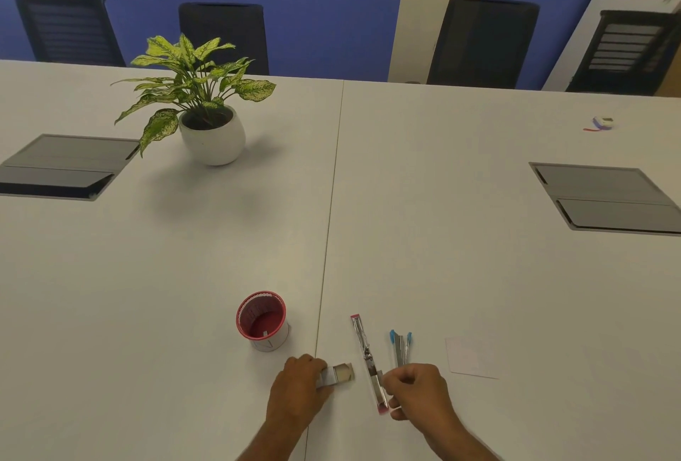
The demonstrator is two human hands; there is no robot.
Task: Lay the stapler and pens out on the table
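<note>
White tabletop [460, 239] spreads wide beyond the hands, with a seam [328, 239] running from the far edge to the near one. The left hand [298, 390] lies on that seam near the table's front edge, its fingers curled round a small open box [337, 375] whose flap points right. Just right of the box an opened stapler [368, 361] lies lengthwise, red at both ends. The right hand [420, 392] pinches the stapler's near end, fingers bent and close together. Two blue-tipped pens [400, 348] lie just beyond that hand's knuckles, and a paper slip [471, 357] lies flat to their right. A red cup [263, 320] stands upright left of the seam, apart from the left hand. Farther off stand a plant [206, 99] and two grey hatches [62, 165].
</note>
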